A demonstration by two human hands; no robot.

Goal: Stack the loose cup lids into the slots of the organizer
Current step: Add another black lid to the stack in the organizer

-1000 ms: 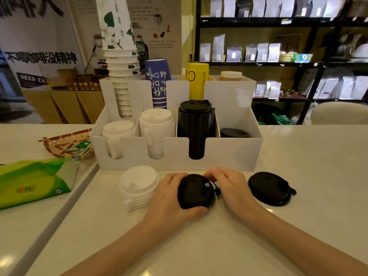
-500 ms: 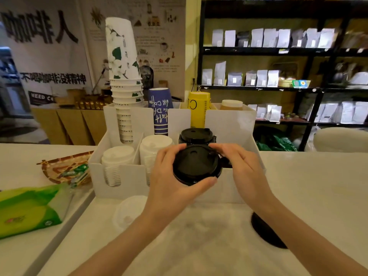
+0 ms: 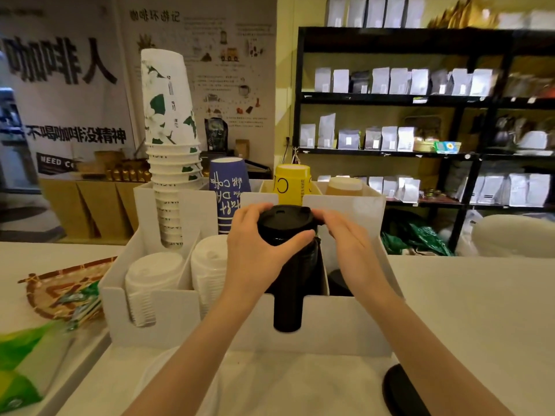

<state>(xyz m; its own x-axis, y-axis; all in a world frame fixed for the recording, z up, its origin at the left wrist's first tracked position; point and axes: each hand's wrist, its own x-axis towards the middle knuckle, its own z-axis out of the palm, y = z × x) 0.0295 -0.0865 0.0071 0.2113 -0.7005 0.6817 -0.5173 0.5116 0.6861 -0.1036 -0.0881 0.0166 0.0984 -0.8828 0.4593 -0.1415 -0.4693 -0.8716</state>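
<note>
A white organizer (image 3: 336, 328) stands on the counter with lid slots in front and cup slots behind. My left hand (image 3: 255, 250) and my right hand (image 3: 350, 247) grip a black lid (image 3: 285, 222) from both sides, on top of the tall black lid stack (image 3: 286, 313) in the third front slot. Two stacks of white lids (image 3: 153, 271) (image 3: 208, 265) fill the slots to the left. A low black lid (image 3: 338, 280) lies in the rightmost slot. Another loose black lid (image 3: 399, 391) rests on the counter at the lower right, partly hidden by my right forearm.
Paper cup stacks stand in the back slots: white-green (image 3: 169, 127), blue (image 3: 229, 190), yellow (image 3: 292, 183), tan (image 3: 345, 186). A woven tray (image 3: 54, 292) and a green tissue pack (image 3: 27, 364) lie at the left. Black shelves (image 3: 420, 100) with bags stand behind.
Both hands lifted the black lid from the counter up and forward onto the black lid stack in the organizer. The view tilted up, hiding the loose white lids in front.
</note>
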